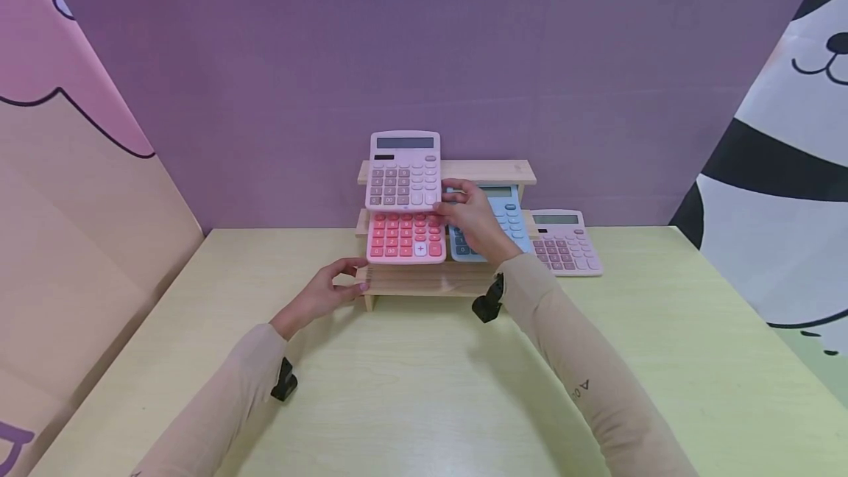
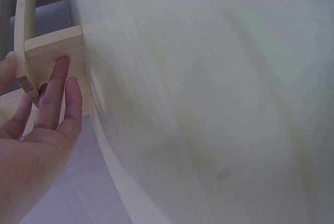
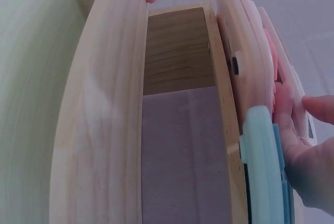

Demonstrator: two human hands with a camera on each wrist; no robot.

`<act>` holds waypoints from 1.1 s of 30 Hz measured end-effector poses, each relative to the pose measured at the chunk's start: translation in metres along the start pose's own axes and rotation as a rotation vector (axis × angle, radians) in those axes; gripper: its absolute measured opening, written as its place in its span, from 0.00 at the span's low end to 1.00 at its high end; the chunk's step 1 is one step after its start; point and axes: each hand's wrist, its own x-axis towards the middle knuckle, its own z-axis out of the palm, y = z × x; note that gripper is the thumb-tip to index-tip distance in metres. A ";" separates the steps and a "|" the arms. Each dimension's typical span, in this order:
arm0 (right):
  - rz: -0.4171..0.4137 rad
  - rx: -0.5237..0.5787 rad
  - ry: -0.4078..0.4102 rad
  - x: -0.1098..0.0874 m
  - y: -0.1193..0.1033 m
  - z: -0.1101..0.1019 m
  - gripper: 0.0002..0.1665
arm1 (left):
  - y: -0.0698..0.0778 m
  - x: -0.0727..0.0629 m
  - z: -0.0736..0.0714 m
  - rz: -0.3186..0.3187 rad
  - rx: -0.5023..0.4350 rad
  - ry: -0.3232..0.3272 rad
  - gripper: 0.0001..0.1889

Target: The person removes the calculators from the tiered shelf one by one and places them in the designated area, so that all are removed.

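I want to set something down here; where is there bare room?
The pale wooden tabletop is bare between the beige sleeves, before the tiered wooden rack, and right of the pale pink calculator beside it. The rack is crowded: a coral pink calculator, a light blue one, and the right hand holding another pale pink one above.

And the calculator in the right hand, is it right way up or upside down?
Right way up: in the head view, the held calculator shows its screen above its number keys.
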 end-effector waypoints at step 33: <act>0.020 0.224 -0.013 -0.008 0.000 0.004 0.31 | -0.003 0.001 -0.002 0.008 -0.010 -0.005 0.26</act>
